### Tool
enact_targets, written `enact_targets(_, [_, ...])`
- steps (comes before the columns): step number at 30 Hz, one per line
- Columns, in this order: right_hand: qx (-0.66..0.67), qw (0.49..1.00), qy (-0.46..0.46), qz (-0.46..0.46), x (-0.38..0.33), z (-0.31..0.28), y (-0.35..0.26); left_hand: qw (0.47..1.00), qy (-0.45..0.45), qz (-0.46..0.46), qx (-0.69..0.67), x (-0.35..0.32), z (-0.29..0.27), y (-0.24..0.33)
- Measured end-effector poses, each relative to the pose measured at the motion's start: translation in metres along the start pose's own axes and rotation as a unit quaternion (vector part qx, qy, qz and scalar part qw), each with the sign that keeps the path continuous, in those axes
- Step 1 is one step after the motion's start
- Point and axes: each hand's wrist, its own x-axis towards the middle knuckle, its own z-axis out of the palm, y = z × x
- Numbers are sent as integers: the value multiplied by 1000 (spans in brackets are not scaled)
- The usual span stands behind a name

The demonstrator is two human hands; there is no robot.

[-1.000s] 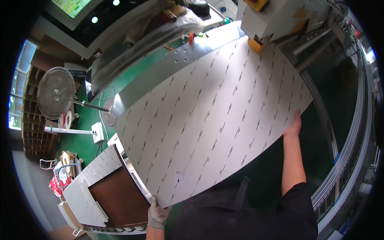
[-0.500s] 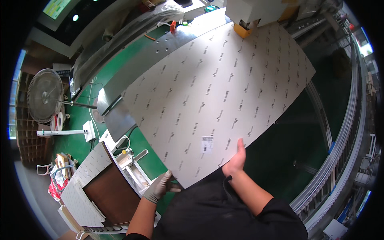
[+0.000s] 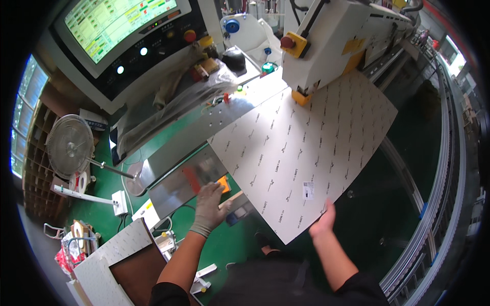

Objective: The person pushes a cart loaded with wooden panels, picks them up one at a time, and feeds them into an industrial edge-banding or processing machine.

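Observation:
A large pale rectangular panel (image 3: 286, 168) with repeated dark print and a small white label (image 3: 309, 190) extends from a machine head toward me. My right hand (image 3: 323, 219), bare, grips its near right edge with the thumb on top. To the panel's left, apart from its edge, my left hand (image 3: 209, 206) wears a grey glove and reaches out with fingers apart. A narrow tan strip shows at that hand's thumb side; whether it is the thumb or a handle, I cannot tell. Just past the fingers is an orange-yellow object (image 3: 223, 184), partly hidden.
A white machine head (image 3: 326, 51) with a red button (image 3: 288, 42) stands over the panel's far end. At upper left are a lit control screen (image 3: 115, 25) and a standing fan (image 3: 70, 145). A metal rail (image 3: 449, 168) curves along the right. More panels (image 3: 104, 262) lie lower left.
My left hand has left the panel's near corner and moved forward over the metal surface. The panel now appears farther right and away, still in my right hand. My view has tilted up.

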Motion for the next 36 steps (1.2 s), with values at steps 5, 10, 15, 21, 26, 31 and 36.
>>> enact_targets(5, [-55, 998, 23, 2, -29, 18, 22, 948, -295, -46, -111, 34, 36, 60])
enact_targets(10, [-47, 997, 56, 13, -7, 38, -25, 948, -288, -64, -116, 29, 31, 69])
enact_targets(15, [-96, 992, 51, -59, 35, 32, -74, 945, -272, -65, -169, 38, 35, 65])
enact_targets(21, [-151, 982, 39, -107, 119, 9, -134, 955, -237, -74, -162, 38, 25, 59])
enact_targets(26, [-120, 967, 155, -164, 209, -41, -200, 963, -121, -86, -224, 9, 72, 52])
enact_targets(31, [-349, 929, 110, -63, 122, -108, -46, 956, -39, -188, -220, -105, 48, 37])
enact_targets(36, [-676, 670, -107, 287, 9, -142, 154, 791, -53, -532, -297, -387, -25, 5])
